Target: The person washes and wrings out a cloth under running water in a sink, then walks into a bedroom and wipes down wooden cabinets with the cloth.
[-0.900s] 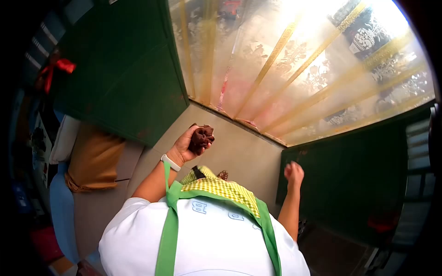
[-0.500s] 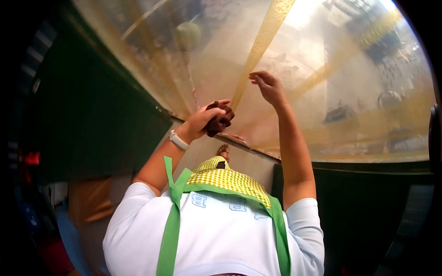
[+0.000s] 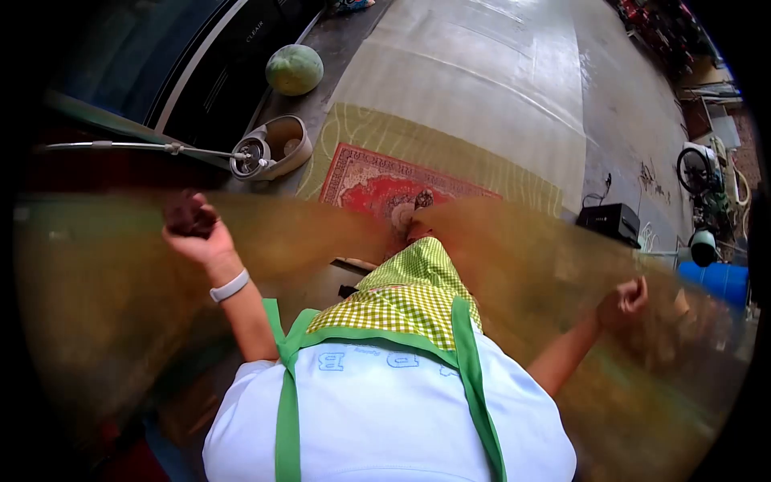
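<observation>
My left hand (image 3: 207,245), with a white band on the wrist, is raised at the left and closed around a dark brown, bunched-up thing (image 3: 188,214) that looks like cloth. A clear, yellowish plastic curtain (image 3: 104,265) spreads past that hand, blurred by motion. Out to the right, my right hand (image 3: 622,305) is against the other part of the curtain with its fingers curled. Whether those fingers grip the plastic cannot be made out. Between the two parts is a gap, with my checked apron (image 3: 385,309) in it.
Ahead lies a red patterned rug (image 3: 373,181) on a pale floor covering (image 3: 474,88). At the left are a large green melon (image 3: 295,70), a beige tub (image 3: 291,145) and a fan-like metal pole (image 3: 161,148). A black box (image 3: 610,222) and a blue barrel (image 3: 715,279) stand right.
The curtain, closed in front of me before, is now parted to both sides, and the room beyond shows clearly. My hands have moved far apart, the left still holding the dark brown thing.
</observation>
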Available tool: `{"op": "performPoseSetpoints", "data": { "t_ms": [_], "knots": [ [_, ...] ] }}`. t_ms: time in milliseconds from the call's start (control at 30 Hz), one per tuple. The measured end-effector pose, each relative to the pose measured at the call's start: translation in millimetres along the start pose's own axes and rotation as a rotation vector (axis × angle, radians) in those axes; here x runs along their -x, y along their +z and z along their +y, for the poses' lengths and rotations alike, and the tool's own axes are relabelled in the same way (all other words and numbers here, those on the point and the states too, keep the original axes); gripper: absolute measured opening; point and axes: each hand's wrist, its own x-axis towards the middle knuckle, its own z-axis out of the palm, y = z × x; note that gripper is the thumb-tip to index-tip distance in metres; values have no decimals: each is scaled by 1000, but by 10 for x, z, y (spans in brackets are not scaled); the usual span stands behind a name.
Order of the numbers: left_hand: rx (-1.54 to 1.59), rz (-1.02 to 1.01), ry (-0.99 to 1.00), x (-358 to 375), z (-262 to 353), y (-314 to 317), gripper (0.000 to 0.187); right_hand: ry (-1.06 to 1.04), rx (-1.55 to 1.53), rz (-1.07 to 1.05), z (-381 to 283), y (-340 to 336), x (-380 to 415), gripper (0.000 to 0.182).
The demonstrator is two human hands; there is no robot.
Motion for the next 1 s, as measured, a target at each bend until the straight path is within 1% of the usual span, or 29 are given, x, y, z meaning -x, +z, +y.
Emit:
{"op": "performPoseSetpoints", "data": {
  "t_ms": [33,67,100,133,167,200,267,300,333,367,400,433,467,500,533,600,667,700,733,767,800,833,867,900,933,967,1000],
  "knots": [
    [22,-290,91,-468,-136,-229,30,-24,75,119,96,340,-117,17],
    [-43,-156,146,-648,-381,-84,25,-47,149,238,169,716,-189,17],
    [-113,-17,189,-826,-626,68,24,-54,138,233,195,1074,-281,17],
    [-117,-14,197,-901,-980,532,24,-17,239,259,198,1435,-377,17],
    [-22,164,-4,-1016,-1350,1010,23,21,341,284,174,1884,-526,17],
    [76,341,-205,-1199,-1681,1428,22,22,334,278,142,2487,-721,17],
    [366,47,-481,-1773,-2447,1674,14,1053,-525,55,-40,3813,-1049,22],
    [428,368,-701,-2024,-2735,1942,13,997,-589,-34,-205,4412,-1134,24],
    [467,412,-776,-2216,-3008,2180,13,939,-651,-122,-402,4971,-1196,26],
    [465,423,-793,-2321,-3219,2519,15,811,-804,-307,-686,5442,-1239,26],
    [463,434,-811,-2414,-3415,2839,18,768,-780,-407,-1342,5767,-1346,23],
    [445,431,-751,-2639,-3648,2934,21,751,-798,-560,-1873,6110,-1451,20],
    [427,428,-690,-2877,-3876,3009,25,801,-845,-761,-2239,6553,-1553,19],
    [480,463,-731,-3058,-4069,3204,27,788,-919,-879,-2641,6954,-1666,19],
    [419,466,-676,-3282,-4299,3350,27,771,-991,-999,-3020,7363,-1774,19],
    [393,466,-626,-3787,-4776,3651,27,621,-1037,-1165,-3656,8304,-1948,18],
    [411,447,-594,-4396,-5315,3966,28,555,-1031,-1285,-4169,9257,-2065,18],
    [433,440,-575,-4679,-5643,4224,25,551,-1005,-1329,-4334,9763,-2108,17],
    [455,434,-556,-4983,-5940,4473,22,586,-1040,-1372,-4412,10301,-2066,17],
    [485,256,-520,-5300,-6299,4430,17,581,-903,-1467,-4324,10729,-1968,18],
    [469,407,-557,-5643,-6569,4662,20,703,-800,-1503,-4306,11052,-1857,18],
    [481,357,-597,-5912,-6854,4876,21,825,-725,-1519,-4286,11288,-1773,12],
    [493,307,-634,-6150,-7143,5132,23,912,-889,-1689,-3907,11649,-1609,7],
    [467,411,-710,-6233,-7407,5611,25,1045,-772,-1623,-3822,11657,-1672,6],
    [512,211,-679,-6427,-7713,5860,23,1250,-514,-1477,-3907,11626,-1724,9],
    [416,407,-748,-6580,-7911,6390,19,947,-287,-1707,-3667,11756,-1715,6],
    [380,437,-804,-6807,-8186,6740,18,899,-105,-1775,-3580,11901,-1769,5]
  ]
}}
